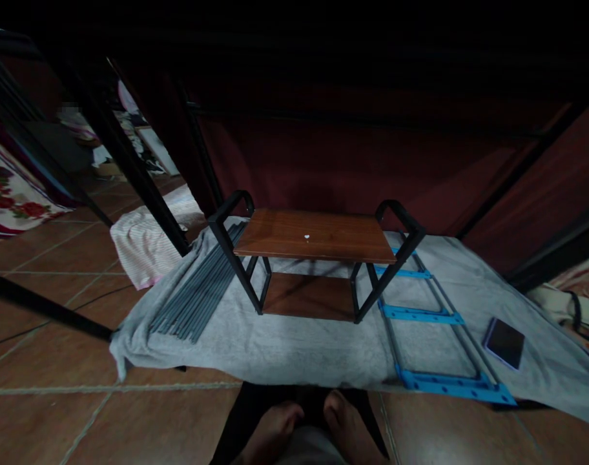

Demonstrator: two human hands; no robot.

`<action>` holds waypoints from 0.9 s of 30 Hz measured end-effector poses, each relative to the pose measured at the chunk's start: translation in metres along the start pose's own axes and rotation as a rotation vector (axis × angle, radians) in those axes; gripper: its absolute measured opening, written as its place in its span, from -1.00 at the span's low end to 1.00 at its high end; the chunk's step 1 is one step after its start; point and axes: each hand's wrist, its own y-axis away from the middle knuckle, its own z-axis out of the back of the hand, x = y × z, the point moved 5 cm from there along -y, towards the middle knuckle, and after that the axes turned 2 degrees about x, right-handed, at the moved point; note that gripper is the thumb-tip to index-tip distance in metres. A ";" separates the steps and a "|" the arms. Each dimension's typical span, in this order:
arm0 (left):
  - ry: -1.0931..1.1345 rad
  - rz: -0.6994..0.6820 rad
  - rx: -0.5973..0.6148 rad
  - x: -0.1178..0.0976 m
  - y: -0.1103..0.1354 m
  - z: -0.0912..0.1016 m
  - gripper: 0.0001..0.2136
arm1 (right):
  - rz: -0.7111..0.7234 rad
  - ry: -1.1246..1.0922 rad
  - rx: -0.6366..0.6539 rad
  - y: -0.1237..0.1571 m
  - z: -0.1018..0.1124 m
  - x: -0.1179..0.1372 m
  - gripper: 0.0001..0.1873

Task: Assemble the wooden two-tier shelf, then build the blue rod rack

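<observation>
Brown boards (333,234) sit fitted in the rack (316,256) mid-cloth (309,355), grey rods (200,284) left and blue-jointed frame (423,314) right lie unattached, and your left hand (278,423) and right hand (343,418) rest near, seemingly empty, how open I cannot tell.

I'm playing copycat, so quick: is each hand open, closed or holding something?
Left hand: no held thing visible; too dim to tell open or closed.
Right hand: no held thing visible either; open or closed can't be told.

Brown wood-grain boards (314,236), black frames (236,265); grey rods (202,284); blue crosspieces (423,314); grey cloth (299,352); white blanket (20,187), red roses (33,208).
</observation>
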 end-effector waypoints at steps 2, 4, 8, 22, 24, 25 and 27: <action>-0.177 -0.022 0.041 -0.007 0.000 0.008 -0.79 | 0.018 0.029 0.008 -0.003 0.008 -0.001 -0.56; -0.332 -0.009 -0.021 -0.014 -0.004 0.035 -0.79 | 0.033 0.037 0.005 -0.006 0.016 0.001 -0.58; -0.572 -0.100 -0.108 -0.034 -0.014 0.085 -0.75 | 0.054 0.033 0.047 -0.010 0.019 0.009 -0.59; -0.972 -0.553 -0.015 -0.072 -0.036 0.094 -0.84 | 0.001 0.031 0.181 -0.012 0.005 0.015 -0.69; -1.015 -0.586 -0.035 -0.075 -0.037 0.106 -0.83 | 0.020 0.021 0.197 -0.018 0.004 0.019 -0.68; -1.036 -0.599 -0.045 -0.075 -0.037 0.110 -0.83 | 0.033 0.015 0.214 -0.021 0.003 0.022 -0.67; -1.068 -0.610 -0.059 -0.076 -0.037 0.115 -0.82 | 0.055 -0.004 0.255 -0.030 0.000 0.028 -0.66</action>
